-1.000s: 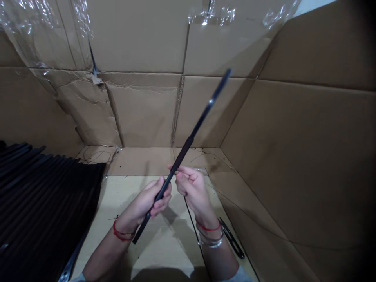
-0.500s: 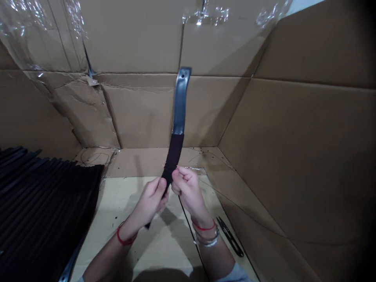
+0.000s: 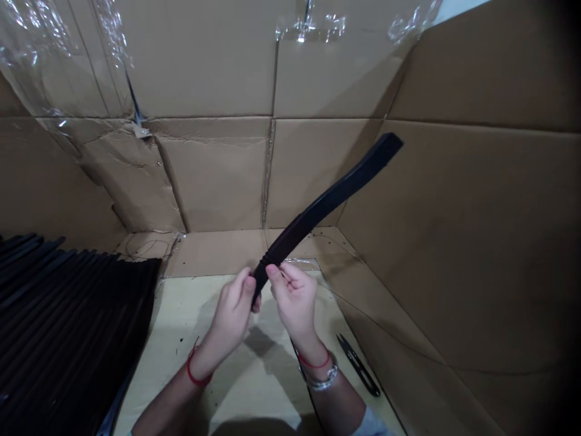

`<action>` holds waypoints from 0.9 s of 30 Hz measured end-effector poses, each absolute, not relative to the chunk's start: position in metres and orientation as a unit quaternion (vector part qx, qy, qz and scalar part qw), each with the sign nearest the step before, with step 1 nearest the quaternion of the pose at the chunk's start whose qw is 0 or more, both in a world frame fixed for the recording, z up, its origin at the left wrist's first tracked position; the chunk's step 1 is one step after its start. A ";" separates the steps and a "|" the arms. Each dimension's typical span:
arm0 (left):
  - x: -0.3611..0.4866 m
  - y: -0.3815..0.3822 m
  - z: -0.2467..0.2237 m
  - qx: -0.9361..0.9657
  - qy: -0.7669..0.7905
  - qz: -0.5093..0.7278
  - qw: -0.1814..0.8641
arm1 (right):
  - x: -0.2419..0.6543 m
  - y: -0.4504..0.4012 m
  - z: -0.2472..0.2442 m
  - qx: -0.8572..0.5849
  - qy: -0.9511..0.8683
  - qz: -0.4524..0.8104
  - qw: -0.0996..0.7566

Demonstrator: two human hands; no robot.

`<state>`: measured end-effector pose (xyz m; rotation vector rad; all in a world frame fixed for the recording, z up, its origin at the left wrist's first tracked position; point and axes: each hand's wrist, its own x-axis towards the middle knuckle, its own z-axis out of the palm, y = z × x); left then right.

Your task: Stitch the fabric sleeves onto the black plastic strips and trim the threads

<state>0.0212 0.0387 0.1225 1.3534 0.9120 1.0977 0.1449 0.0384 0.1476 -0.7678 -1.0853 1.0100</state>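
Note:
A long, slightly curved dark strip point(image 3: 318, 209) slants up to the right above the work surface. Its lower part has a dark covering with small folds or wraps. My left hand point(image 3: 236, 300) is wrapped round the lower end. Beside it, my right hand point(image 3: 293, 293) pinches at the folds, thumb against the strip. A thin dark cord point(image 3: 305, 376) runs down past my right wrist; its upper end is hidden by the hand.
Many dark strips point(image 3: 77, 321) lie stacked at the left. Black thread snips point(image 3: 358, 365) rest on the pale board point(image 3: 258, 387) at the right. Cardboard walls point(image 3: 204, 175) stand behind and to the right. A loose thread point(image 3: 390, 336) trails across the cardboard.
The strip's upper end has swung to the right and turned, and its shiny face no longer shows. My right hand has shifted slightly right, with its fingers a little more spread.

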 end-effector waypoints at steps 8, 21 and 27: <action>0.024 0.028 0.126 0.567 0.367 0.463 0.574 | 0.152 0.039 0.154 -0.321 -0.504 0.500 0.627; 0.021 0.033 0.120 0.599 0.348 0.394 0.604 | 0.149 0.037 0.146 -0.285 -0.509 0.572 0.576; 0.018 0.032 0.121 0.636 0.420 0.492 0.422 | 0.146 0.038 0.149 -0.323 -0.452 0.536 0.635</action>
